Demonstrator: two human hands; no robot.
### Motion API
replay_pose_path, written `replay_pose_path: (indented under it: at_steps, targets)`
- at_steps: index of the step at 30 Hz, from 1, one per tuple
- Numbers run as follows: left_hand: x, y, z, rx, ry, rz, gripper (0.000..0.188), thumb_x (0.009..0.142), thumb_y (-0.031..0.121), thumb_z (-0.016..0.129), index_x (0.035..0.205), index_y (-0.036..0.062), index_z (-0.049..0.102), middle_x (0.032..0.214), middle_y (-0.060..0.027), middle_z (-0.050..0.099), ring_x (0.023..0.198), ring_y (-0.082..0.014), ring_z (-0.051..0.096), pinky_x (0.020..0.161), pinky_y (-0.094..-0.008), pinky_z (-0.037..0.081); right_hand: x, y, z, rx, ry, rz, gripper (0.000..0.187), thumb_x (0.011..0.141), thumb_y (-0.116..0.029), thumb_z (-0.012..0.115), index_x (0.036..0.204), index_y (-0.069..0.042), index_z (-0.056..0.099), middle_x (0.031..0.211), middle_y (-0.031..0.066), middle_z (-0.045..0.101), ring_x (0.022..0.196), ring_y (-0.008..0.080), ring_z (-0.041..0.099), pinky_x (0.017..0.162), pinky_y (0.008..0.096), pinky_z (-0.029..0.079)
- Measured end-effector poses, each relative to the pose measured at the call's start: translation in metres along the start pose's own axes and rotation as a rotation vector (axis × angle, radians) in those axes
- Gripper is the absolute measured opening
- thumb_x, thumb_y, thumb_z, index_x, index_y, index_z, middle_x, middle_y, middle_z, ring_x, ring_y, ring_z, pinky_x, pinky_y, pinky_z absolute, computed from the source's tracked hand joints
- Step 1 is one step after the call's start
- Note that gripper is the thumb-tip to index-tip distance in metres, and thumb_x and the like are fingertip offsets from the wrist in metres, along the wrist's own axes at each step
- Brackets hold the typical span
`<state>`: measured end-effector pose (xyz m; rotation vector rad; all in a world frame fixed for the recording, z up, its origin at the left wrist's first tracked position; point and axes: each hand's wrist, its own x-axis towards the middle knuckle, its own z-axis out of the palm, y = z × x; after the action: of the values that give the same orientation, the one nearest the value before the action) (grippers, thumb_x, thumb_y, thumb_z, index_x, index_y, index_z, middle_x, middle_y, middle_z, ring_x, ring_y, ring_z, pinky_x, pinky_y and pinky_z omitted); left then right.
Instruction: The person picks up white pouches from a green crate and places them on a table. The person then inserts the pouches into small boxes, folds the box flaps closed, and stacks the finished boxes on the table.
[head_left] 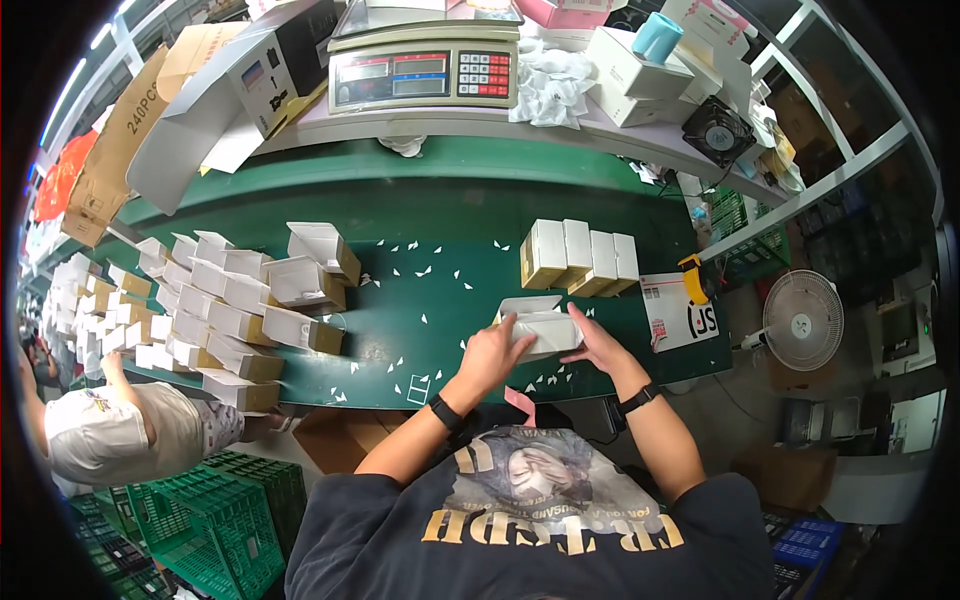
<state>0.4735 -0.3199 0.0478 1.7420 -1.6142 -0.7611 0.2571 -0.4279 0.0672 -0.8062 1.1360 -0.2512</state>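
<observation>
A small white cardboard box (pixel 545 332) is between my two hands just above the green table, its top flap raised at the far side. My left hand (pixel 490 352) grips its left end, the thumb lying along the near face. Around the right end curls my right hand (pixel 600 348), thumb at the upper corner and fingers at the lower edge. Whatever is inside the box cannot be seen. Several closed white-and-tan boxes (pixel 578 258) stand in a row beyond my hands. To the left, many similar boxes (pixel 232 290) stand with flaps up.
White paper scraps (pixel 423 271) litter the green table (pixel 430 215). A printed white sheet (pixel 678 312) lies right, beside a yellow tape dispenser (pixel 693 280). A scale (pixel 424 75) sits on the shelf. A fan (pixel 803 320) stands right; green crates (pixel 215 525) and another person (pixel 110 430) are left.
</observation>
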Motion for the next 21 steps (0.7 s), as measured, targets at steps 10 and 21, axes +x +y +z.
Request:
replay_pose_path:
  at_steps: [10,21]
  targets:
    - [-0.005,-0.022,0.021,0.128,0.141,0.049,0.026,0.085,0.018,0.065,0.105,0.0007,0.064,0.111,-0.0198,0.066,0.09,-0.0384,0.068,0.077,-0.0463,0.055,0.044,0.049,-0.01,-0.994,0.373,-0.314,0.039,0.09,-0.029,0.07,0.117,-0.002,0.06,0.116,0.0121,0.066,0.104,0.0334,0.065,0.079,0.0463,0.055]
    - [-0.005,-0.032,0.046,0.775,-0.035,0.241,0.02,0.084,0.022,0.062,0.095,0.0067,0.067,0.103,-0.0106,0.064,0.101,-0.0292,0.063,0.081,-0.0429,0.05,0.015,0.071,0.027,-1.628,0.457,-0.894,0.053,0.085,-0.024,0.068,0.131,-0.003,0.056,0.138,0.0147,0.051,0.128,0.0441,0.047,0.104,0.0566,0.039]
